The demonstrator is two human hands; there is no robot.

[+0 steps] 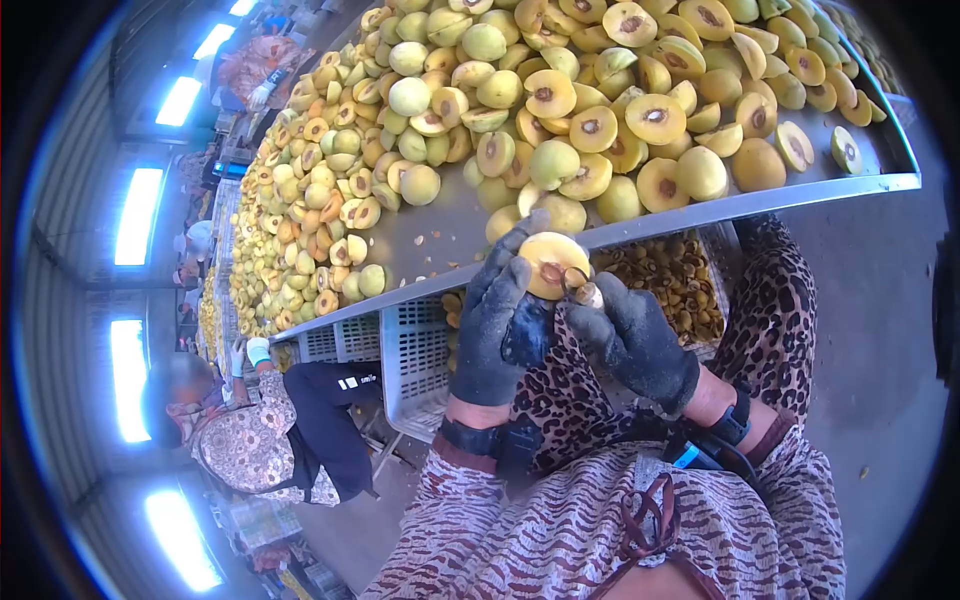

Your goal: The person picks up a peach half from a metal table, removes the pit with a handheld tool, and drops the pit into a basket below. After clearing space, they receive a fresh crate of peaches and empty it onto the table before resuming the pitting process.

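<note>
My left hand (pixel 493 315), in a dark grey glove, holds a halved yellow peach (pixel 548 258) with its cut face up and a reddish-brown centre showing. My right hand (pixel 640 340), gloved too, grips a small pitting tool (pixel 588 294). The tool's pale handle end shows between the fingers, and its curved metal tip touches the right part of the cut face. Both hands are just in front of the metal table's edge (pixel 700 207). Close beyond them lie many halved peaches (pixel 655 120) on the table, several with brown centres.
Below the table edge, crates hold fruit pieces (pixel 665 280); a grey plastic crate (pixel 415 350) stands to the left. A co-worker in a floral top (pixel 245 445) sits at the left along the same table. Another person's gloved hand (pixel 262 95) shows at the far upper left.
</note>
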